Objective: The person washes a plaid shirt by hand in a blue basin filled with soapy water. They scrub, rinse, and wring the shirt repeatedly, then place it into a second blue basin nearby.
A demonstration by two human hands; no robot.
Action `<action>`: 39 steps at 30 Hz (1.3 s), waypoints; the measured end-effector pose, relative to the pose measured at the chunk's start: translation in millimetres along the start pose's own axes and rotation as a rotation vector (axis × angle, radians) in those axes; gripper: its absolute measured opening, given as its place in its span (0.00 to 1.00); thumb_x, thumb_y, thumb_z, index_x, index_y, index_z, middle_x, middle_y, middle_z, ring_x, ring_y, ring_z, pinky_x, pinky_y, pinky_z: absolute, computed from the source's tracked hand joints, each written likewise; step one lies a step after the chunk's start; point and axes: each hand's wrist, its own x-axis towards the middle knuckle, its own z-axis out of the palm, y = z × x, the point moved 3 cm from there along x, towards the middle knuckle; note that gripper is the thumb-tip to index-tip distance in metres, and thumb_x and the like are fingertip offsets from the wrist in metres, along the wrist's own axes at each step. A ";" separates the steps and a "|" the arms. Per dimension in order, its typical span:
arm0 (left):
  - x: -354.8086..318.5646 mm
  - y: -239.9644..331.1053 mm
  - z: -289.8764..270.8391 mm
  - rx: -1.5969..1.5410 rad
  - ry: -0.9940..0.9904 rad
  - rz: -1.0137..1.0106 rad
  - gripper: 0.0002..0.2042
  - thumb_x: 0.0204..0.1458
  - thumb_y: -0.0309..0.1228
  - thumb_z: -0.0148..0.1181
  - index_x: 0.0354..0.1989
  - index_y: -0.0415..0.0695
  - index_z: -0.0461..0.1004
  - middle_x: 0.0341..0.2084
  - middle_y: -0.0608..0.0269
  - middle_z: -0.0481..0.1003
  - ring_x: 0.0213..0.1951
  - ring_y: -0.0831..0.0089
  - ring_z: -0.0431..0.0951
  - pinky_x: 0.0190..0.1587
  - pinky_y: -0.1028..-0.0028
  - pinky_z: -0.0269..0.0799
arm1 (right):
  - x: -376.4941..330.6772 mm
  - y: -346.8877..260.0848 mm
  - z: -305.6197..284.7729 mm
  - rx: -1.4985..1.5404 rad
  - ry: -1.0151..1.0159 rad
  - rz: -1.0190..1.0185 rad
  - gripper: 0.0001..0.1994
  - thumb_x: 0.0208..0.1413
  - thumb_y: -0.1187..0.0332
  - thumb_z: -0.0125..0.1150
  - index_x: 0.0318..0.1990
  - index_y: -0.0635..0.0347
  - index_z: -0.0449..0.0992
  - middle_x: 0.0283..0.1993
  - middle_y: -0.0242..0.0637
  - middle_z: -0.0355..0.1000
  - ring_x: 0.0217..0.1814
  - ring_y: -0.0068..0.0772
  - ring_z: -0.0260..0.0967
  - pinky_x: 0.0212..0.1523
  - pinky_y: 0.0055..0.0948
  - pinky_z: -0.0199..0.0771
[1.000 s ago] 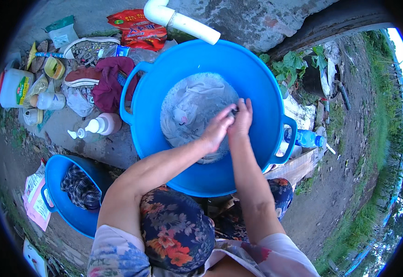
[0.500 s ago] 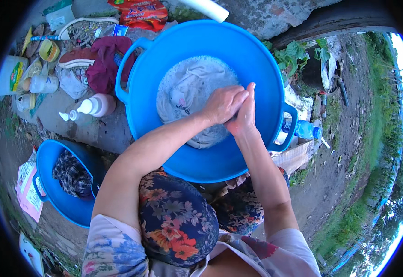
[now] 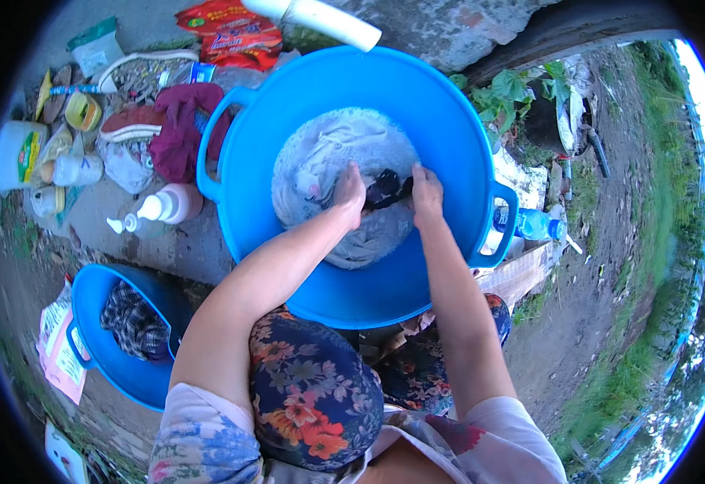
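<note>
A large blue basin (image 3: 288,89) with two side handles stands before my knees. In its sudsy water lies a light grey garment (image 3: 352,137), spread over the bottom. Between my hands runs a stretch of black patterned cloth (image 3: 383,190); I cannot tell whether it belongs to the grey garment. My left hand (image 3: 351,192) is closed on the cloth's left end. At its right end my right hand (image 3: 427,194) grips it, thumb uppermost. Most of the fingers on both hands are hidden from above.
To the lower left, a smaller blue bucket (image 3: 94,310) holds dark checked cloth. Pump bottles (image 3: 179,204), a maroon cloth (image 3: 179,137) and a shoe (image 3: 131,124) crowd the left ledge. A white pipe (image 3: 328,20) juts over the far rim. A blue plastic bottle (image 3: 535,225) lies right.
My hands were pressed together over the basin; now they are apart, lower, with black patterned cloth stretched between them. The view has shifted slightly.
</note>
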 end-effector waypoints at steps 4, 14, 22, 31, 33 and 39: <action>24.2 14.6 -29.0 -0.088 -0.041 0.009 0.40 0.53 0.67 0.39 0.65 0.49 0.50 0.53 0.49 0.66 0.52 0.57 0.70 0.48 0.52 0.68 | -65.7 -16.4 68.3 0.410 -0.245 0.057 0.08 0.49 0.74 0.61 0.39 0.62 0.76 0.38 0.37 0.75 0.39 0.33 0.72 0.39 0.34 0.72; 19.7 27.2 -15.8 -0.455 -0.941 0.180 0.09 0.56 0.28 0.44 0.43 0.46 0.67 0.38 0.61 0.68 0.41 0.69 0.70 0.40 0.71 0.69 | -64.7 -58.3 73.0 0.175 0.090 -0.578 0.04 0.44 0.77 0.60 0.29 0.60 0.77 0.35 0.40 0.74 0.45 0.38 0.70 0.47 0.33 0.68; -9.7 -1.3 -5.3 -0.043 -0.165 0.106 0.09 0.60 0.35 0.47 0.45 0.48 0.64 0.36 0.61 0.66 0.36 0.70 0.69 0.40 0.64 0.71 | 10.4 10.4 49.0 -0.030 0.263 -0.315 0.18 0.48 0.76 0.59 0.50 0.64 0.74 0.43 0.46 0.72 0.43 0.36 0.70 0.45 0.33 0.70; -18.4 1.4 3.8 -0.378 -0.296 0.029 0.14 0.55 0.34 0.53 0.46 0.40 0.68 0.42 0.57 0.73 0.42 0.68 0.74 0.43 0.65 0.72 | -36.7 -47.6 58.6 0.223 0.124 -0.341 0.13 0.53 0.77 0.57 0.47 0.62 0.76 0.44 0.43 0.73 0.45 0.36 0.71 0.44 0.33 0.74; -31.3 17.0 19.7 -0.481 -0.416 0.067 0.16 0.56 0.38 0.53 0.49 0.42 0.69 0.43 0.58 0.73 0.44 0.66 0.73 0.47 0.62 0.70 | -32.6 -51.9 41.8 0.577 0.054 -0.168 0.13 0.54 0.78 0.54 0.47 0.63 0.76 0.43 0.45 0.73 0.42 0.39 0.71 0.40 0.33 0.76; -43.4 29.1 1.3 -0.356 -0.343 -0.098 0.08 0.61 0.34 0.44 0.42 0.47 0.69 0.42 0.61 0.73 0.41 0.68 0.73 0.46 0.67 0.69 | -61.9 -47.3 67.8 -0.012 0.183 -0.697 0.07 0.52 0.76 0.56 0.37 0.62 0.79 0.37 0.41 0.74 0.42 0.36 0.71 0.47 0.36 0.70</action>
